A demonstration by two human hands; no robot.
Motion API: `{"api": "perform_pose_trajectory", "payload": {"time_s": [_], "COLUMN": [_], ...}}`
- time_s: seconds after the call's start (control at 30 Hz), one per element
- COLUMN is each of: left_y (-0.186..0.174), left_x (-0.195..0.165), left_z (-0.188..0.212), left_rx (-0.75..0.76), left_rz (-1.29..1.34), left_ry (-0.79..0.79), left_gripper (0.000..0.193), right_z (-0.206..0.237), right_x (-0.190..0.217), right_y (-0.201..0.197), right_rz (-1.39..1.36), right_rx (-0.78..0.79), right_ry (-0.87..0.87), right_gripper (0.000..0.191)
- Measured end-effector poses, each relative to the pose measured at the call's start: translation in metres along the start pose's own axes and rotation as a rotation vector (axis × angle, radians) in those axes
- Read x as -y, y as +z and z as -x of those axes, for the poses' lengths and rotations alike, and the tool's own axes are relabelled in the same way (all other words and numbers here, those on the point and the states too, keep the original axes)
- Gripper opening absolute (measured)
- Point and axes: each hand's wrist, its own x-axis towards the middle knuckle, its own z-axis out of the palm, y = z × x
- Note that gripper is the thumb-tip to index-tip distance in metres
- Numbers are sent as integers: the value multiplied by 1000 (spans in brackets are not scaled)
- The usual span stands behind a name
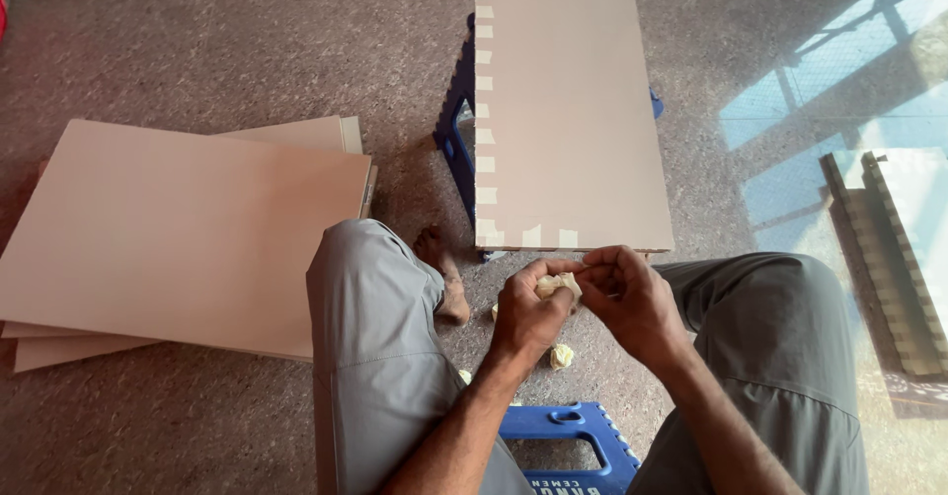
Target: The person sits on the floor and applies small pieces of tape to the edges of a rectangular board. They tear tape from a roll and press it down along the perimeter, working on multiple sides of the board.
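My left hand and my right hand meet in front of me, both pinching a small crumpled wad of pale yellow tape. Just beyond them lies a long beige board resting on a blue stool, with short strips of pale tape stuck along its left edge and near corner. Another crumpled tape ball lies on the floor between my knees.
A stack of beige boards lies on the floor to the left. I sit on a blue plastic stool, grey trouser legs either side. A bare foot rests by the board. Sunlit glass reflection at right.
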Motion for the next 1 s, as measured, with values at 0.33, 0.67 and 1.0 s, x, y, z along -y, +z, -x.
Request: {"api": "perform_pose_trajectory", "payload": {"time_s": [0.33, 0.67, 1.0], "left_y": [-20, -25, -29], "left_x": [5, 19, 11], "left_z": [-12, -8, -14], "left_rx": [-338, -170, -122], "left_rz": [373, 160, 59], "left_ry": [-301, -287, -217], "left_gripper": [23, 21, 30], "right_z": [-24, -62, -75], "right_x": [32, 37, 26], "right_y": [11, 27, 22], "right_rz": [622, 762, 710], "right_rx": [-49, 132, 158], "right_ry": [-299, -447, -340], "right_gripper": [63, 76, 52]}}
